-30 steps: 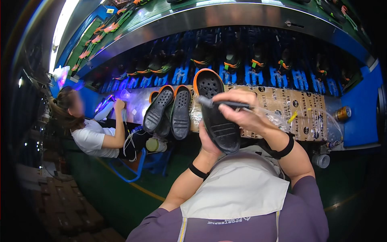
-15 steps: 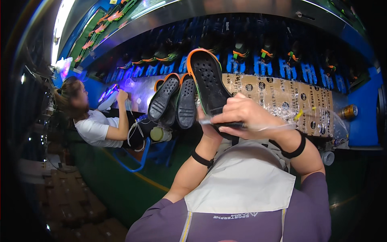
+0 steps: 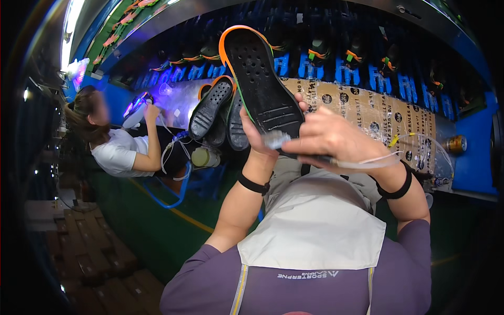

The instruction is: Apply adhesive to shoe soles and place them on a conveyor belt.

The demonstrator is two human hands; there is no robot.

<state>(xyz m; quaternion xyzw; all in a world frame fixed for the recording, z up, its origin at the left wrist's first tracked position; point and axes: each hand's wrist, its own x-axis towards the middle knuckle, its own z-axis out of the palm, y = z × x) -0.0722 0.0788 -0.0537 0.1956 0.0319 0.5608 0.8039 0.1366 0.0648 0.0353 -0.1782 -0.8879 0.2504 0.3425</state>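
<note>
- Head view: a black shoe sole [image 3: 262, 84] with an orange rim stands up near the middle of the frame, its toe end pointing toward 11 o'clock and its studded face turned to the camera.
- The left hand [image 3: 257, 139] is closed around the sole's lower end from behind, thumb showing at its left edge; a black band sits on that wrist.
- The right hand [image 3: 328, 139] is closed around a thin brush [image 3: 278, 140], whose pale tip touches the sole's lower part; a clear tube [image 3: 367, 160] trails from the hand toward 3 o'clock.
- At 9 o'clock of the held sole, two more black soles [image 3: 220, 113] lean together on the counter [image 3: 173, 102].
- A cardboard sheet [image 3: 378, 113] with round printed marks lies on the counter behind the hands, toward 2 o'clock.
- A small can [image 3: 457, 143] stands at 3 o'clock near the blue edge.
- At 9 o'clock another person [image 3: 118, 144] in a white shirt sits with a hand on the counter.
- A row of shoes [image 3: 325, 52] on blue holders runs along 12 o'clock.
</note>
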